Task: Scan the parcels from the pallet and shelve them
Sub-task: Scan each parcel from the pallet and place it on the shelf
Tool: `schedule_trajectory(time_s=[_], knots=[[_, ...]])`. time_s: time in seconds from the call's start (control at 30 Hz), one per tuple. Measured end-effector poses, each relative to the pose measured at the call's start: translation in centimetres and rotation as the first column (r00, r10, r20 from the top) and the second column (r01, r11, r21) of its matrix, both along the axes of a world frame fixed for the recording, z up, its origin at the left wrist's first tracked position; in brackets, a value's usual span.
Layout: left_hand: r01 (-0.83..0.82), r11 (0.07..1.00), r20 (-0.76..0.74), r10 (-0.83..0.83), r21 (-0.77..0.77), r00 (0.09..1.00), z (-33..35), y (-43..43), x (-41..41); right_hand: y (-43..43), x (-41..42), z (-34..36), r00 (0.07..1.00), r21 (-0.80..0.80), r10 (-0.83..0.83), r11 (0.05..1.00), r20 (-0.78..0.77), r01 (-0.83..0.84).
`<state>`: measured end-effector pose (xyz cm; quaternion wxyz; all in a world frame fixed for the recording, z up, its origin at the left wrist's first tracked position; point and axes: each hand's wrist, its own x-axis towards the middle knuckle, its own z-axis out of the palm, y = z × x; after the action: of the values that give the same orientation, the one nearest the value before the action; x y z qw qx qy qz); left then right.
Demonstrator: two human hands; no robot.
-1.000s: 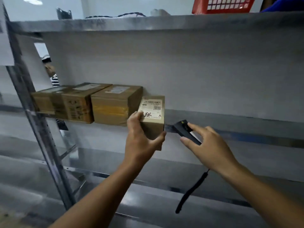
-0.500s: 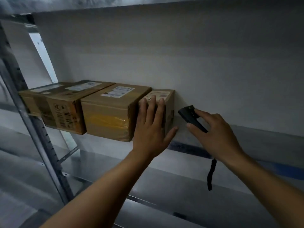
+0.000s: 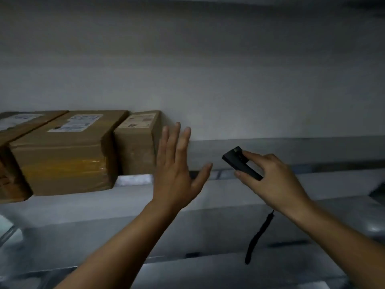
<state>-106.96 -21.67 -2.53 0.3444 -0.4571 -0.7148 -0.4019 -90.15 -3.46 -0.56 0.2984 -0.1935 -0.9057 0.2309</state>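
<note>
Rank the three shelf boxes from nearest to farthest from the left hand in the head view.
1. The small box, just left of the left hand.
2. The taped box, next along to the left.
3. The end box, at the frame's left edge.

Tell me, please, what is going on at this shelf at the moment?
A person is putting parcels on a metal shelf. Their left hand, open with straight fingers, is up beside the small box at the right end of the row; I cannot tell whether it touches the box. The small box sits on the shelf right beside a larger box. Their right hand holds a black scanner, its strap hanging down.
</note>
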Motion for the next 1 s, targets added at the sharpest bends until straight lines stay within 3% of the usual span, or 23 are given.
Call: schedule_trajectory(time_s=[0.27,0.5,0.73,0.9,1.0], knots=[[0.483,0.871,0.193,-0.46,-0.094,0.867,-3.6,9.9,13.9,1.4,21.8,-2.1,0.901,-0.063,-0.421,0.901,0.1,0.428],[0.801,0.545,0.257,-0.76,-0.248,0.597,-7.0,19.8,32.3,1.1,45.5,-3.0,0.646,-0.091,-0.717,0.648,0.262,0.756],[0.926,0.303,0.457,-0.807,-0.225,0.375,-10.1,28.6,50.8,1.5,64.4,-4.5,0.407,-0.097,-0.852,0.398,0.33,0.912],[0.963,0.178,0.617,-0.74,-0.203,0.267,-11.9,32.2,58.8,3.1,71.9,-5.6,0.332,-0.1,-0.879,0.317,0.343,0.943],[0.965,0.164,0.634,-0.729,-0.204,0.258,-12.1,35.4,60.2,5.2,73.8,-6.3,0.311,-0.11,-0.887,0.292,0.341,0.95]])
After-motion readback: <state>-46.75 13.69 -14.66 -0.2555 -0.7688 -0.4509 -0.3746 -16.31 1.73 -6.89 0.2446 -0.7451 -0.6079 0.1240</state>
